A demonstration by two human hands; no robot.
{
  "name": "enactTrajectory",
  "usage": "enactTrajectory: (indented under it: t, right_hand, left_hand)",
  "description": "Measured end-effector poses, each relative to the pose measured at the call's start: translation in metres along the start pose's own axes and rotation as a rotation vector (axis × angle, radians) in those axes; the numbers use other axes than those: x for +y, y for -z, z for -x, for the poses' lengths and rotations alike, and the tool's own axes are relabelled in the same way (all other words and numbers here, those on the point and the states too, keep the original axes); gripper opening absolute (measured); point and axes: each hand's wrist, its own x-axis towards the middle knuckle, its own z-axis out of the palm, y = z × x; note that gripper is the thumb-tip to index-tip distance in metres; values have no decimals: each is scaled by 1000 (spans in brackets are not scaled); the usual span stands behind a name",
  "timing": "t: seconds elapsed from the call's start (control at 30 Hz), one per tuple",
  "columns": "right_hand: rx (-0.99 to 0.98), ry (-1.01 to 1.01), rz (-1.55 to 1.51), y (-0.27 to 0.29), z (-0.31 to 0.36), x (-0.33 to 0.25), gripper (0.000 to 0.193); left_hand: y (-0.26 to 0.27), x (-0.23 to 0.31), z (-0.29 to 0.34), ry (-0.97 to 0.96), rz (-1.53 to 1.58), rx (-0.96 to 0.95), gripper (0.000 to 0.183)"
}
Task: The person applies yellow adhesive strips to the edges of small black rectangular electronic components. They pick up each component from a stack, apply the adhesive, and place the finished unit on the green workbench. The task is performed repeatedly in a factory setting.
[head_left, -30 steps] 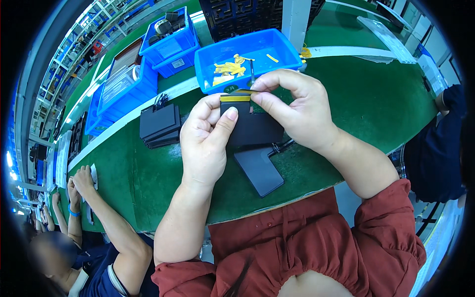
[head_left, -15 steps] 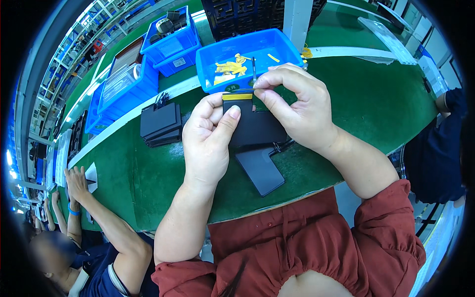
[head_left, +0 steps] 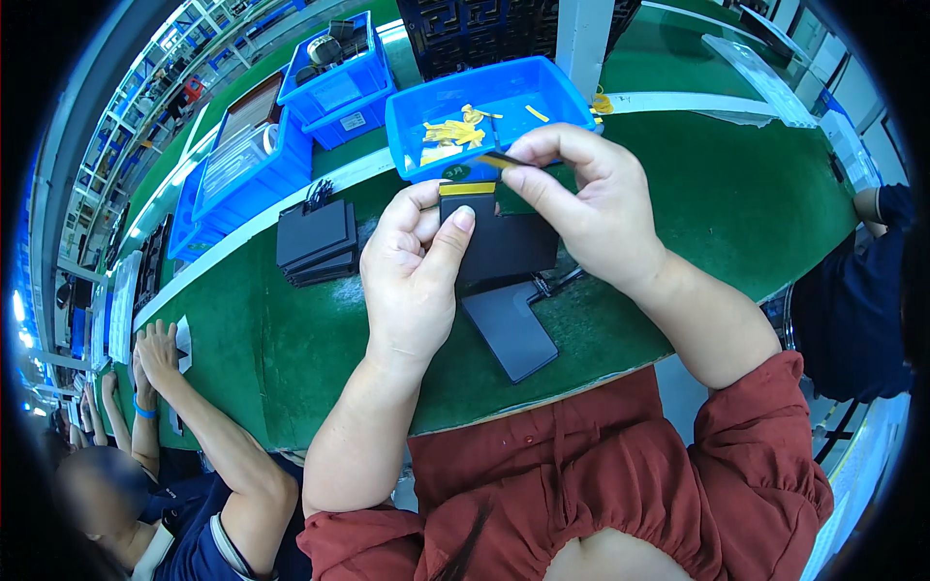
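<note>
My left hand [head_left: 407,290] is closed on a flat black L-shaped panel [head_left: 509,254], its thumb pressed on the panel's face. A yellow strip [head_left: 467,190] runs along the panel's far edge. Just beyond that edge, my right hand [head_left: 605,218] pinches a short, thin strip [head_left: 497,159], dark with some yellow on it, between thumb and forefinger. That strip is held tilted, apart from the panel. Nearer to me on the green table lies another dark L-shaped panel [head_left: 515,331], partly under the held one, with a short black cable [head_left: 557,283] beside it.
Beyond my hands stands a blue bin [head_left: 407,131] with yellow strips [head_left: 453,133] in it. To the left are a stack of black panels [head_left: 315,240] and more blue bins [head_left: 334,87]. A co-worker's hand [head_left: 160,353] rests at the table's left.
My right hand has lifted the thin strip off the panel's far edge and tilted it, showing its yellow. My left hand and the panel have barely moved.
</note>
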Motion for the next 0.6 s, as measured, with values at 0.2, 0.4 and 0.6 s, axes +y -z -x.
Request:
enactTrajectory:
  t: [0.2,0.4,0.6]
  right_hand:
    - [-104,-123,-75,1,0,2,11]
    - [-61,-77,-37,2,-2,8,12]
    - [-51,-102,-64,2,-2,10,12]
  left_hand:
    - [1,-2,0,13,5,-7,29]
    - [0,-1,-1,20,75,-9,29]
    - [4,-1,-3,66,119,-16,29]
